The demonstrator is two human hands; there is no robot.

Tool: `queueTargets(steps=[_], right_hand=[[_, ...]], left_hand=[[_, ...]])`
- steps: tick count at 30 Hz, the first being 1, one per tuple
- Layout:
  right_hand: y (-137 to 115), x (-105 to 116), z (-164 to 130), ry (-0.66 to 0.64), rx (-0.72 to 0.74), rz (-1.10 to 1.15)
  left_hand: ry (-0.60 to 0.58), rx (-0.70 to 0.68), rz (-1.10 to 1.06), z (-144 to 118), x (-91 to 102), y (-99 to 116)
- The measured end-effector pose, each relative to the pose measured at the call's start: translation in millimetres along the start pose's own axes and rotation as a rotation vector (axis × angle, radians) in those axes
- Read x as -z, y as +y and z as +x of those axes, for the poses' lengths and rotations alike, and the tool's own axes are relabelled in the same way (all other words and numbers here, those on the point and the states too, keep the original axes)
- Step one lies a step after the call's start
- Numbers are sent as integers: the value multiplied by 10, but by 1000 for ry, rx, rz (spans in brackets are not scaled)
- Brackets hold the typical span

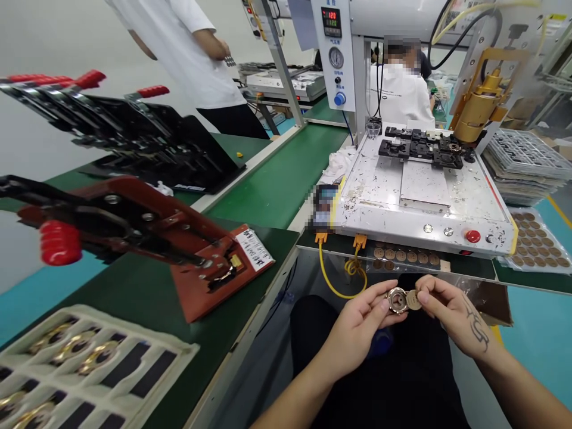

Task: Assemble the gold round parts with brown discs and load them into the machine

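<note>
I see both hands low in the middle of the view, above the dark lap and just below the front edge of the white machine base [429, 196]. My left hand [357, 325] has its fingers curled narrowly around a small round metal ring part [397, 300], thumb and forefinger pinching its left side. My right hand [451, 310] comes in from the other side — its fingertips are closed on a small tan disc [414, 300] that sits touching the right edge of the ring part. Whether the disc lies on the ring or only against it I cannot tell at this size. Directly above the hands, a row of similar tan discs [404, 256] lies on the shelf under the machine, beside two yellow cables [335, 274] that loop down from orange plugs. More brown discs fill a tray [538, 241] to the right of the machine, next to its red button [472, 236]. On the machine's plate, black fixtures [422, 149] sit under a gold-coloured head [476, 107]. To the left, on the green bench [277, 185], stands a red toggle press [170, 238] with a red-gripped handle, and nearer to me a white compartment tray [89, 363] holds several gold ring parts. Further back, black clamps with red handles [111, 125] are lined up, and two people in white shirts — one standing [187, 53], one seated behind the machine [400, 89] — are at the far benches.
</note>
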State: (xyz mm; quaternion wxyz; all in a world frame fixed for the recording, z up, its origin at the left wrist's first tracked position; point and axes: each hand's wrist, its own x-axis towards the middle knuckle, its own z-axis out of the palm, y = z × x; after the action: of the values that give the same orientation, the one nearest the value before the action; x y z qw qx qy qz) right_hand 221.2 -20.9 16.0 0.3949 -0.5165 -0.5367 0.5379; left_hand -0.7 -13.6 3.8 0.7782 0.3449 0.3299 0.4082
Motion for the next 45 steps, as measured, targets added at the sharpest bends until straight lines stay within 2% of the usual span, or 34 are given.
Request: queueTargets(steps=[3,6,17,27,35,37,41,43,45], right_hand=[[-101,-89,24,-18,107,-139],[-100,-170,31,-41,139,-138],[-11,-226,28,-11,158,-110],[41,-249,14,66,230,-206],[159,-282,9,138,348,-450],[179,-249,33,107,381,-499],[119,-188,92,-58,509,-552],[76,-181,120,-52,449,-445],[52,-192,144,-16,286,-250]], left_hand=[[8,-26,17,-24,-22,-3],[7,-51,25,-41,-40,-9],[14,-81,81,-71,-46,-61],[16,-149,176,-70,-94,-144],[129,-249,395,-82,-59,-329],[107,-269,468,-77,-27,-324],[5,-266,620,-54,26,-165],[36,-267,558,-37,36,-69],[102,-262,433,-22,31,-10]])
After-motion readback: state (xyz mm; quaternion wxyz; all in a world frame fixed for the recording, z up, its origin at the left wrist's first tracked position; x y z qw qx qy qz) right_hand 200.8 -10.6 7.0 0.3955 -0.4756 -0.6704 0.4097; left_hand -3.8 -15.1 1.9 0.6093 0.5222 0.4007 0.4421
